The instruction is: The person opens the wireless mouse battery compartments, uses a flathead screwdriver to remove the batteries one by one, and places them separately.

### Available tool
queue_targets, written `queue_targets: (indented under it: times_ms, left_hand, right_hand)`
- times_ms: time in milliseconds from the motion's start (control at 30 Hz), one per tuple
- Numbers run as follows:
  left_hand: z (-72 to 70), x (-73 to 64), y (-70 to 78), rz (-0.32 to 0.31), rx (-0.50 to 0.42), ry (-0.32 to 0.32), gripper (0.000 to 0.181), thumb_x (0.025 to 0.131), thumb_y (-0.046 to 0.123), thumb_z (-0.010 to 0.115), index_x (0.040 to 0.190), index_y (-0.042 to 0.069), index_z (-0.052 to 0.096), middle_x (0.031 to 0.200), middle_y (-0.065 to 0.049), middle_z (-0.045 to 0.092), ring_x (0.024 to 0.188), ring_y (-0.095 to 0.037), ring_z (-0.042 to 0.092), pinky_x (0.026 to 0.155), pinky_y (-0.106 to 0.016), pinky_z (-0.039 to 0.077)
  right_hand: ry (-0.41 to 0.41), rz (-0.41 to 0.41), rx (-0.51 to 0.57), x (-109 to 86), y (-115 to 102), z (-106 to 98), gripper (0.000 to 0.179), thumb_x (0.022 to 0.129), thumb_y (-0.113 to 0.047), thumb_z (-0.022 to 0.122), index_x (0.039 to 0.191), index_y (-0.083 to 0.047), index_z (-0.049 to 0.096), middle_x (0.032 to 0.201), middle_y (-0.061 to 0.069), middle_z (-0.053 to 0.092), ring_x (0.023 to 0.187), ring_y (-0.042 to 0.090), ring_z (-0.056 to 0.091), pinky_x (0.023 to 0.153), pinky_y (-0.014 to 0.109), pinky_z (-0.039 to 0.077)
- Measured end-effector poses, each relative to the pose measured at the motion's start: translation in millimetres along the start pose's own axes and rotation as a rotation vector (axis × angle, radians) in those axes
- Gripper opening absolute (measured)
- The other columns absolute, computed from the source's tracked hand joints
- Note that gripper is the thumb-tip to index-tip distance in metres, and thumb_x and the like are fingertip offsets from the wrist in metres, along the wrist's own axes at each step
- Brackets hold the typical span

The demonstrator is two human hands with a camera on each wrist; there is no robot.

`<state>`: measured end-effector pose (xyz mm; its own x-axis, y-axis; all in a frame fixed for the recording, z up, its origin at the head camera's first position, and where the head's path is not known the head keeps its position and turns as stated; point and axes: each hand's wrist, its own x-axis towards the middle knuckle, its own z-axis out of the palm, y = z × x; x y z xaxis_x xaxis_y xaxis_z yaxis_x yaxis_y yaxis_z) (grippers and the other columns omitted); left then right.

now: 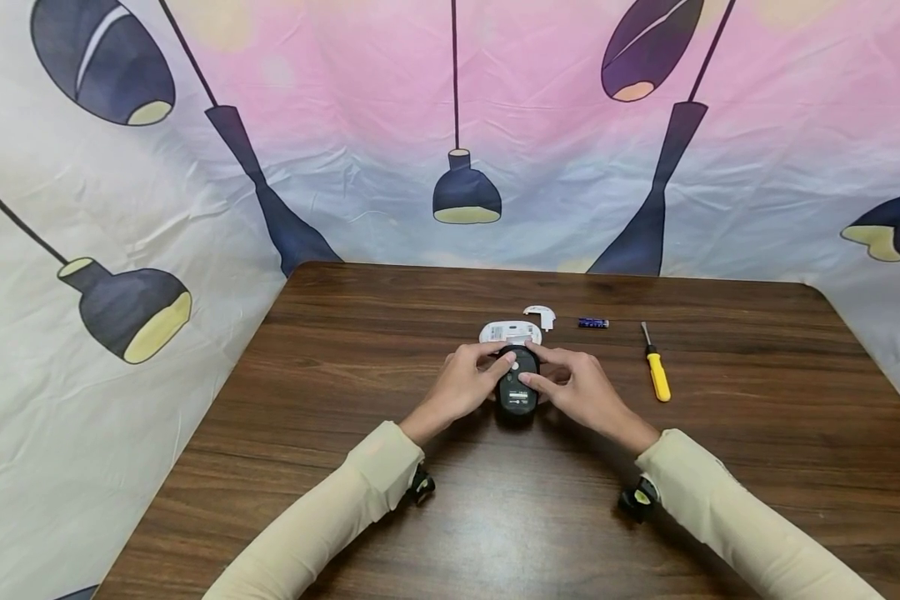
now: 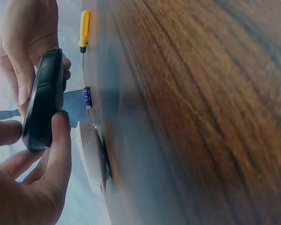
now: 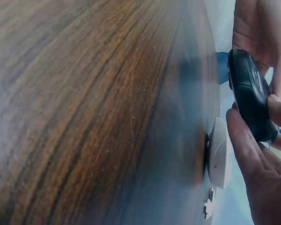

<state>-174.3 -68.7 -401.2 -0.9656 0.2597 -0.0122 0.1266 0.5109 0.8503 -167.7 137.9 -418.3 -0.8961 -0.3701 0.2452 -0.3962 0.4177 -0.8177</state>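
Black mouse (image 1: 517, 385) sits belly-up, lifted just off the counter (image 1: 345, 350), fingers of both the left hand (image 1: 461, 387) and right hand (image 1: 581, 392) gripping it; battery (image 1: 592, 322) and cover (image 1: 542, 314) lie apart, refit looks pending.

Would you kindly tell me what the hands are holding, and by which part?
Both the left hand and right hand grip the black mouse by its sides.

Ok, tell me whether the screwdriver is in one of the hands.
No, the screwdriver lies on the table apart from the right hand, and both hands grip the black mouse.
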Motion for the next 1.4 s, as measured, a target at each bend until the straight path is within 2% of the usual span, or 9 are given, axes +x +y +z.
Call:
queue_targets:
  times_ms: [200, 533, 667, 833, 933, 1067, 1167, 1400]
  left_hand:
    - [1.5, 0.1, -1.0, -0.006, 0.011, 0.015, 0.040, 0.103, 0.034, 0.061, 0.137, 0.014, 0.065, 0.128, -0.012, 0.068, 0.062, -0.018, 0.070, 0.053, -0.028, 0.056]
    - [2.9, 0.1, -1.7, -0.022, 0.056, 0.045, 0.039, 0.102, 0.037, 0.062, 0.134, 0.016, 0.068, 0.118, -0.010, 0.073, 0.063, -0.015, 0.068, 0.055, -0.028, 0.052]
    - [2.6, -0.3, -1.5, -0.034, 0.024, 0.023, 0.041, 0.102, 0.038, 0.062, 0.136, 0.014, 0.066, 0.115, -0.012, 0.074, 0.060, -0.018, 0.070, 0.052, -0.029, 0.053]
    - [1.5, -1.8, -1.6, -0.032, 0.010, -0.006, 0.042, 0.103, 0.034, 0.062, 0.140, 0.013, 0.063, 0.120, -0.013, 0.072, 0.064, -0.017, 0.070, 0.054, -0.028, 0.055]
    - [0.7, -2.8, -1.9, -0.024, -0.039, -0.048, 0.043, 0.102, 0.027, 0.064, 0.142, 0.010, 0.060, 0.120, -0.014, 0.071, 0.072, -0.015, 0.070, 0.060, -0.029, 0.058]
    - [-0.8, -2.6, -3.1, -0.033, -0.167, -0.133, 0.046, 0.098, 0.016, 0.069, 0.141, 0.003, 0.058, 0.118, -0.016, 0.070, 0.085, -0.015, 0.071, 0.070, -0.030, 0.062]
    - [-2.7, -2.7, -4.1, -0.055, -0.253, -0.185, 0.047, 0.095, 0.010, 0.071, 0.140, 0.000, 0.057, 0.116, -0.016, 0.070, 0.089, -0.018, 0.071, 0.077, -0.031, 0.062]
    - [-4.3, -3.5, -6.8, -0.087, -0.345, -0.229, 0.053, 0.095, 0.006, 0.071, 0.144, -0.003, 0.050, 0.108, -0.019, 0.072, 0.092, -0.022, 0.071, 0.082, -0.035, 0.063]
  right_hand:
    - [-0.006, 0.029, 0.029, 0.8, -2.0, 1.9, 0.051, 0.094, -0.012, 0.074, 0.139, 0.004, 0.057, 0.126, 0.027, 0.065, 0.063, 0.016, 0.072, 0.050, 0.031, 0.060]
    - [0.013, 0.066, 0.014, 3.4, -3.4, 4.3, 0.048, 0.093, -0.013, 0.076, 0.135, 0.006, 0.061, 0.130, 0.028, 0.061, 0.056, 0.023, 0.071, 0.045, 0.030, 0.057]
    - [0.008, 0.087, 0.025, 3.7, -4.1, 3.7, 0.048, 0.093, -0.013, 0.076, 0.134, 0.005, 0.061, 0.129, 0.028, 0.062, 0.057, 0.024, 0.071, 0.045, 0.031, 0.057]
    - [-0.007, 0.092, 0.032, 4.0, -5.0, 2.4, 0.048, 0.094, -0.012, 0.075, 0.135, 0.007, 0.060, 0.126, 0.029, 0.064, 0.058, 0.023, 0.072, 0.045, 0.031, 0.058]
    - [-0.014, 0.098, 0.030, 4.5, -5.6, 1.6, 0.047, 0.094, -0.012, 0.074, 0.136, 0.006, 0.060, 0.125, 0.029, 0.064, 0.058, 0.021, 0.072, 0.046, 0.031, 0.058]
    - [-0.026, 0.116, 0.042, 5.3, -6.2, 0.3, 0.047, 0.095, -0.011, 0.074, 0.137, 0.004, 0.060, 0.123, 0.029, 0.065, 0.058, 0.018, 0.072, 0.049, 0.036, 0.060]
    - [-0.035, 0.125, 0.053, 5.5, -6.8, -0.4, 0.047, 0.095, -0.012, 0.074, 0.137, 0.004, 0.059, 0.122, 0.029, 0.066, 0.059, 0.016, 0.072, 0.050, 0.040, 0.060]
    - [-0.047, 0.130, 0.062, 5.6, -7.0, -1.8, 0.047, 0.093, -0.011, 0.075, 0.135, 0.004, 0.061, 0.124, 0.029, 0.065, 0.060, 0.016, 0.072, 0.053, 0.041, 0.062]
